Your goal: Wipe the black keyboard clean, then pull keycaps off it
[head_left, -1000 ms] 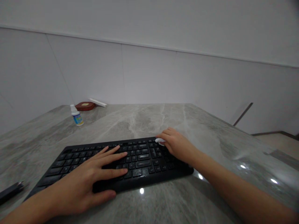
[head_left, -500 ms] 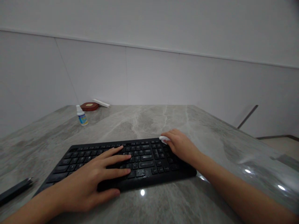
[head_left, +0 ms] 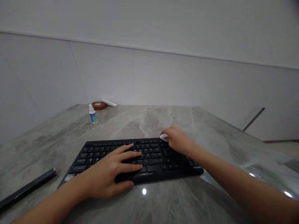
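Note:
A black keyboard (head_left: 163,176) lies on the grey marbled table in front of me. Across its middle keys rests my left hand (head_left: 111,172), fingers spread out, the thumb by the front edge. My right hand (head_left: 178,141) is over the far edge of the keyboard, right of centre, pinching a small white pad (head_left: 163,137) between thumb and fingers. The pad touches or nearly touches the keyboard's top edge. My right hand and forearm hide part of the number keys, and my left hand covers many letter keys.
A small white bottle with a blue label (head_left: 93,115) stands at the back left. Behind it lie a reddish-brown box (head_left: 99,106) and a white flat bar (head_left: 109,103) near the wall. A long black object (head_left: 28,189) lies at the left. The table (head_left: 144,124) meets a white wall.
The view has turned slightly left, so everything sits further right. Against the keyboard, my right hand with the pad has shifted a little left along the far edge. My left hand stays spread on the keys.

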Demonstrator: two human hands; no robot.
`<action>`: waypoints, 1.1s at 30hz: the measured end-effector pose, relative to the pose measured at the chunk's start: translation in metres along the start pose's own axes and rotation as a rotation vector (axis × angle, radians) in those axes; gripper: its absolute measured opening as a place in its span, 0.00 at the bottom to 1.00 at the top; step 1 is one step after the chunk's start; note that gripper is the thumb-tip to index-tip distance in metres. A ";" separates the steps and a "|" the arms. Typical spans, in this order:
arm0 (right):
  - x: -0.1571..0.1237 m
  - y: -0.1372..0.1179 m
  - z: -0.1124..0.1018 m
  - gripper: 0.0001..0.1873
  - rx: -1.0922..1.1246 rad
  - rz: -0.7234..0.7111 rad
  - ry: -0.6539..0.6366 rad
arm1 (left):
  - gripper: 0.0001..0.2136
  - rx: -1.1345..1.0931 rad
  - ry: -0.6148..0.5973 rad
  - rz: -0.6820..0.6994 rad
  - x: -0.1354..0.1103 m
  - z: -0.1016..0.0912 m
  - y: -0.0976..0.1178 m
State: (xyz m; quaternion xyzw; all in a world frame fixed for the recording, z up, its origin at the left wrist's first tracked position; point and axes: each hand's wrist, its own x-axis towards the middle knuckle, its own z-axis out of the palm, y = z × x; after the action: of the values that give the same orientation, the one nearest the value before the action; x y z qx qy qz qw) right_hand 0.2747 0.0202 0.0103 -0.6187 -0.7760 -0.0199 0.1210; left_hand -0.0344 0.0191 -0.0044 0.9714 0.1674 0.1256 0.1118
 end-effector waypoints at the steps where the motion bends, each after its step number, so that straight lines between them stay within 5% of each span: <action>1: 0.005 -0.003 -0.001 0.14 -0.001 -0.011 -0.016 | 0.25 0.006 -0.006 0.004 0.000 0.000 0.000; 12: 0.050 -0.089 0.010 0.12 0.197 -0.295 0.010 | 0.22 0.027 -0.032 0.012 0.002 -0.004 0.002; 16: 0.032 -0.049 -0.012 0.15 0.200 -0.124 0.173 | 0.23 0.031 -0.050 -0.015 0.001 -0.005 0.003; 21: -0.015 0.054 -0.029 0.14 0.044 0.157 0.240 | 0.20 -0.003 -0.025 -0.032 -0.001 -0.004 -0.002; 25: -0.045 0.112 -0.024 0.17 -0.075 0.411 0.277 | 0.18 0.034 0.222 -0.260 -0.003 -0.003 -0.025; 28: -0.053 0.124 -0.016 0.22 -0.111 0.543 0.310 | 0.26 0.207 0.349 -0.589 -0.010 -0.004 -0.056; 33: -0.049 0.097 -0.002 0.20 -0.019 0.486 0.296 | 0.31 0.377 0.191 -0.932 -0.031 -0.008 -0.092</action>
State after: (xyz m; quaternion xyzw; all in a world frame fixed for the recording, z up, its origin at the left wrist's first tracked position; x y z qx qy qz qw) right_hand 0.3789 -0.0041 -0.0096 -0.7780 -0.5788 -0.0876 0.2283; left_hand -0.0924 0.0940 -0.0267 0.7811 0.6119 0.1184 -0.0369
